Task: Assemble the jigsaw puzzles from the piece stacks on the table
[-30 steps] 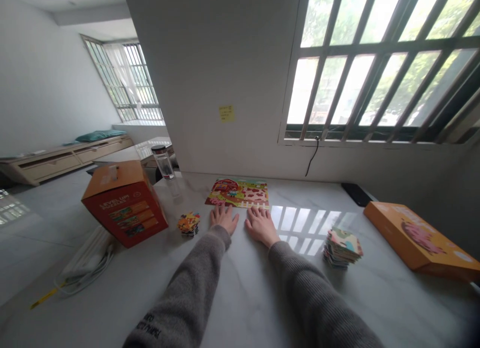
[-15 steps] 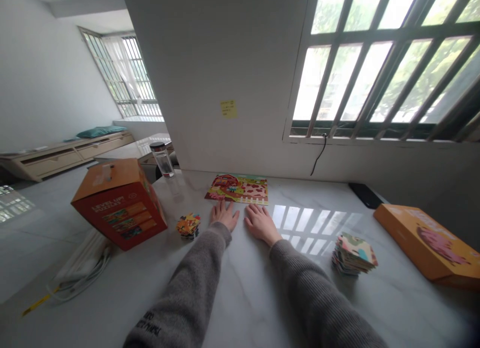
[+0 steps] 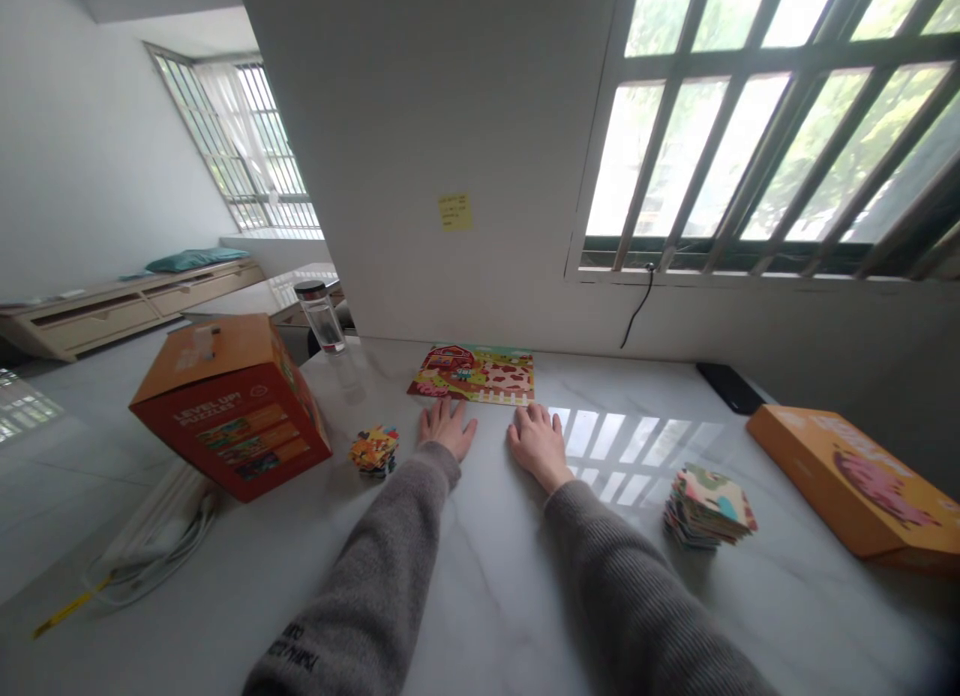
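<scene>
My left hand (image 3: 447, 428) lies flat on the white marbled table with its fingers spread, fingertips close to the near edge of a farm picture sheet (image 3: 474, 374). That sheet shows a red barn and a spotted cow. Palm down, my right hand (image 3: 538, 442) rests near the sheet's right corner, fingers apart and slightly bent, with nothing visible in it. A small stack of orange-patterned puzzle pieces (image 3: 374, 450) sits left of my left hand. Off to the right of my right hand stands a taller stack of puzzle pieces (image 3: 709, 506).
A red-orange puzzle box (image 3: 240, 416) stands at the left, with a glass bottle (image 3: 322, 318) behind it and a white power strip with its cable (image 3: 161, 536) nearby. An orange box (image 3: 862, 486) and a black phone-like object (image 3: 729, 388) lie at the right. A wall closes off the back.
My right hand has shifted a little to the right, away from my left hand, and its fingers are more bent. My left hand stays in place.
</scene>
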{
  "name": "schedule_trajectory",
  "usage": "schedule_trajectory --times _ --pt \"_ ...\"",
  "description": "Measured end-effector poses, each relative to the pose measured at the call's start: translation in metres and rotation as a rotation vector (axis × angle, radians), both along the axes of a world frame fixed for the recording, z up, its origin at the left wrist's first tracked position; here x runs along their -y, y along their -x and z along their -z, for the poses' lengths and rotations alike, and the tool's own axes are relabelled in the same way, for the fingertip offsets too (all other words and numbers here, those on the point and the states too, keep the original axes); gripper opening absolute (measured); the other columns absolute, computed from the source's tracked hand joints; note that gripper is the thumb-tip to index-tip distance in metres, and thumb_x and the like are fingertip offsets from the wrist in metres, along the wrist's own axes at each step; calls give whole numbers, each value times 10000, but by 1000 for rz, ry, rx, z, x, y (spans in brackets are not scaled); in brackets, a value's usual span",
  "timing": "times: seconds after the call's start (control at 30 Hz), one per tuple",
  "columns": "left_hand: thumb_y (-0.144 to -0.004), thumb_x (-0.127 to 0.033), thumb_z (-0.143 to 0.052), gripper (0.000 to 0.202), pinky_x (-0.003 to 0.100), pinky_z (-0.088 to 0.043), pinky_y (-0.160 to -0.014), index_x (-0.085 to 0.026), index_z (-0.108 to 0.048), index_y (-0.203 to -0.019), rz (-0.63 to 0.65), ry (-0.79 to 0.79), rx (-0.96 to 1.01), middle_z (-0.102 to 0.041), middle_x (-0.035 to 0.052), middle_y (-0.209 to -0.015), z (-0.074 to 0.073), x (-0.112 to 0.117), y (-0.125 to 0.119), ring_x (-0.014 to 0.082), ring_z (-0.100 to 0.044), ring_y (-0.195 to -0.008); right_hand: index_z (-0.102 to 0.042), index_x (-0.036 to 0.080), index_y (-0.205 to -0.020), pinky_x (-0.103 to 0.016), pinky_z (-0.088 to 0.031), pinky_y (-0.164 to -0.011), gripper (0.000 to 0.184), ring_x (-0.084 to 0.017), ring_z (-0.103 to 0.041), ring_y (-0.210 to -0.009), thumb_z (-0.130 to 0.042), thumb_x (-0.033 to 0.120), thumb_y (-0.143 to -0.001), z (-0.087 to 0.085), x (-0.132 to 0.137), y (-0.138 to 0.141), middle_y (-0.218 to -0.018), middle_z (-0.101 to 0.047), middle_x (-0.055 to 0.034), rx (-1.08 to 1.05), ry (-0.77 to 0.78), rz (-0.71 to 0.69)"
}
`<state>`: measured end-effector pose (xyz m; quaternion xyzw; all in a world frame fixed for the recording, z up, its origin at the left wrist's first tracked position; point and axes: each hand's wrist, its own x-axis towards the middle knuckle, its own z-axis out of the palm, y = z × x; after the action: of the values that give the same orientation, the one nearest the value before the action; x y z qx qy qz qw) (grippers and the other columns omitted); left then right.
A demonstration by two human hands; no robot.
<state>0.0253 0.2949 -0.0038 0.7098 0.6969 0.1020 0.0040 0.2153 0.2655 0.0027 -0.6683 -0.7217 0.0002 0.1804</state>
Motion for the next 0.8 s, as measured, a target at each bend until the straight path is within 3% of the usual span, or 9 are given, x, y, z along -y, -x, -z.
schedule_trajectory --times 0.17,0.3,0.4,0.53,0.8 --pt "-979 -479 -401 557 505 -243 -1191 -216 -456 -1467 51 -70 -38 -346 158 -1587 1 7 -4 306 -326 -1445 -422 197 -1490 -490 -155 -1178 534 -312 -238 -1468 -439 336 -974 0 10 1 -1582 -337 -154 41 -60 -90" --pt "-984 -429 -394 492 467 -283 -1174 -226 -498 -1420 125 -109 -62 -471 132 -1492 7 17 -10 280 -401 -1377 -521 218 -1397 -452 -228 -1163 438 -285 -399 -1358 -436 327 -982 1 29 0 -1446 -502 -139 63 -74 -204" --pt "-991 -416 -374 523 474 -254 -1193 -191 -462 -1455 145 -91 -69 -437 146 -1529 9 28 -15 288 -353 -1425 -537 222 -1376 -456 -241 -1167 415 -282 -421 -1348 -421 330 -993 1 44 -2 -1418 -539 -121 65 -68 -248" --pt "-997 -417 -351 585 475 -204 -1225 -133 -394 -1506 198 -18 -57 -344 159 -1600 9 51 -19 286 -268 -1495 -502 214 -1423 -471 -213 -1193 442 -269 -355 -1432 -392 326 -1010 2 61 -6 -1516 -471 -117 52 -23 -280" --pt "-992 -397 -376 582 445 -184 -1238 -138 -376 -1513 349 13 -78 -319 132 -1621 8 104 -7 263 -249 -1512 -488 210 -1442 -473 -205 -1214 455 -247 -331 -1467 -404 303 -1004 0 107 -21 -1551 -446 -99 36 8 -347"
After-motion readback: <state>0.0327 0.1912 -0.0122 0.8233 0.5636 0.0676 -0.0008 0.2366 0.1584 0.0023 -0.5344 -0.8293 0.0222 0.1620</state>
